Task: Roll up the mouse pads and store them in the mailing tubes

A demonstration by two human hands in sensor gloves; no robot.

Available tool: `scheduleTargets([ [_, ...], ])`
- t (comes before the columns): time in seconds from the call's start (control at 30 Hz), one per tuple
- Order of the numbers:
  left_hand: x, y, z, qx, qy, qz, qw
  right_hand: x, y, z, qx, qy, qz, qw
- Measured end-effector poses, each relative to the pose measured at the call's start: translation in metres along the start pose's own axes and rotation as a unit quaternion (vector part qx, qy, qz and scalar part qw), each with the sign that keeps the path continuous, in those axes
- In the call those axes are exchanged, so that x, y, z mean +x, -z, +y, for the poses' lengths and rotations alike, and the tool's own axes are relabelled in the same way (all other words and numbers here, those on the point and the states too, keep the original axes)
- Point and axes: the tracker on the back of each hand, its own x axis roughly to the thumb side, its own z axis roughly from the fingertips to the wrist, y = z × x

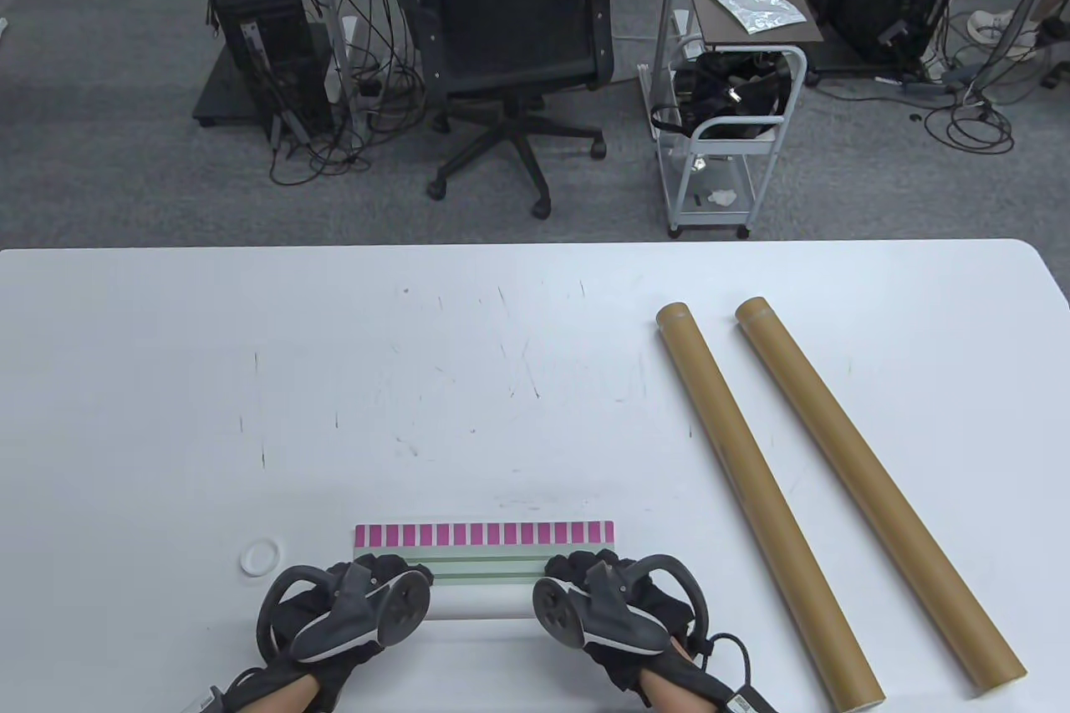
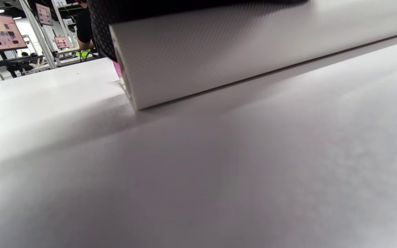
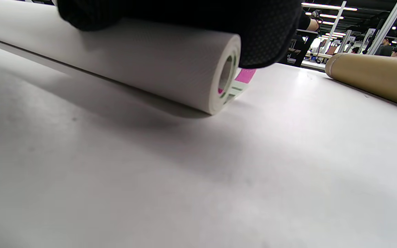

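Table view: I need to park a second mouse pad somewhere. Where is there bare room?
Free: the wide stretch of table beyond the mouse pad, left of the tubes. Crowded: the near edge, with both hands and a small white ring.

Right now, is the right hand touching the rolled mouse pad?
Touching. The right wrist view shows the right hand's gloved fingers pressed on top of the rolled mouse pad.

The gloved right hand (image 3: 184, 20) is pressing down at twelve o'clock on the rolled white mouse pad (image 3: 171, 65), its pink-edged end facing three o'clock. A brown mailing tube (image 3: 374, 77) is lying at two o'clock.
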Motion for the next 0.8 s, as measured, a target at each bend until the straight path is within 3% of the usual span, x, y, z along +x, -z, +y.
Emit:
scheduleTargets([
  [0.3,0.003,-0.007,0.001,0.001,0.018,-0.027,0.999,0.002,-0.001,-0.001,0.014,0.006,-0.016,1.0],
  [0.4,0.01,-0.015,0.007,0.086,0.07,-0.053,0.992,0.0,0.002,0.002,0.018,0.017,-0.011,1.0],
  [0.43,0.013,-0.015,0.007,0.088,0.065,-0.054,0.993,0.0,0.002,0.002,0.018,0.017,-0.012,1.0],
  [0.57,0.015,-0.011,0.003,0.069,0.087,-0.039,0.993,0.001,0.001,0.002,0.018,0.004,-0.016,1.0],
  [0.67,0.011,-0.007,0.001,0.045,0.052,-0.027,0.997,0.0,-0.002,-0.001,-0.011,0.003,-0.011,1.0],
  [0.8,0.007,-0.004,-0.001,0.025,0.023,-0.021,0.999,0.0,-0.002,0.002,0.001,-0.001,-0.015,1.0],
])
